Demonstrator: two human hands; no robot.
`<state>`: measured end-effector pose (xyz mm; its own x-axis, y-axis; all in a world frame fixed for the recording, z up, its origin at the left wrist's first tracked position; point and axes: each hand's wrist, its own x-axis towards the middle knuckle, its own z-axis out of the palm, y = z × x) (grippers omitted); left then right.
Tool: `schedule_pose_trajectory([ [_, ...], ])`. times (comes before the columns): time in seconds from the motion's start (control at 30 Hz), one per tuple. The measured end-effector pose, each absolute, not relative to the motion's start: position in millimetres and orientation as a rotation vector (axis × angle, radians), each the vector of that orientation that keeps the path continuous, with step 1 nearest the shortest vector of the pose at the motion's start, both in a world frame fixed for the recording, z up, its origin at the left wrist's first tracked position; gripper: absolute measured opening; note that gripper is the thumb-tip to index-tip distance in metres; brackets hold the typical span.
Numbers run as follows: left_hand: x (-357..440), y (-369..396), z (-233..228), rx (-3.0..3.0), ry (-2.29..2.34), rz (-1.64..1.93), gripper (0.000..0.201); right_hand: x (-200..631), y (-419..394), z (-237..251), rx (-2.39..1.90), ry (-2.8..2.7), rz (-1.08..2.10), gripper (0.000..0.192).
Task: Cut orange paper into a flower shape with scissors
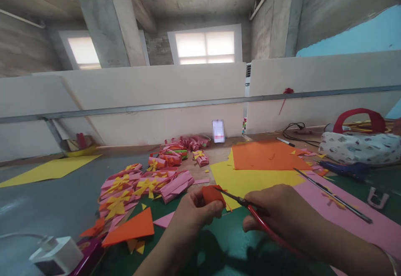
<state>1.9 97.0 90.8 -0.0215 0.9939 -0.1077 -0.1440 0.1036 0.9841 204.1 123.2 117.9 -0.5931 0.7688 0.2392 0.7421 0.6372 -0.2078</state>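
Note:
My left hand (196,211) pinches a small folded piece of orange paper (213,194) between thumb and fingers. A pair of scissors (258,217) with red handles is gripped in my right hand (282,209). The dark blades point left, and their tips reach the upper right edge of the orange piece. Whether the blades are cutting into it, I cannot tell. Left of my hands lie several folded pink paper pieces with yellow paper bows (119,203). A larger orange paper scrap (131,228) lies nearer, beside small yellow bits.
Beyond my hands are yellow sheets (250,182) under an orange sheet (266,155). At right lie a pink sheet (354,221), a metal rod (338,196), a blue glue gun (347,169) and a patterned pouch (360,146). A phone (218,131) leans at the back; a white charger (56,255) sits front left.

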Motion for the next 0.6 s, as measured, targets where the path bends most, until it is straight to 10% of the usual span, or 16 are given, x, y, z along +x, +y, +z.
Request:
schedule_pose_trajectory([
  [0.6,-4.4,100.8,87.8,1.058,1.217,1.183,0.034,210.1,129.6,121.7,-1.213,-2.594,0.132,0.035],
])
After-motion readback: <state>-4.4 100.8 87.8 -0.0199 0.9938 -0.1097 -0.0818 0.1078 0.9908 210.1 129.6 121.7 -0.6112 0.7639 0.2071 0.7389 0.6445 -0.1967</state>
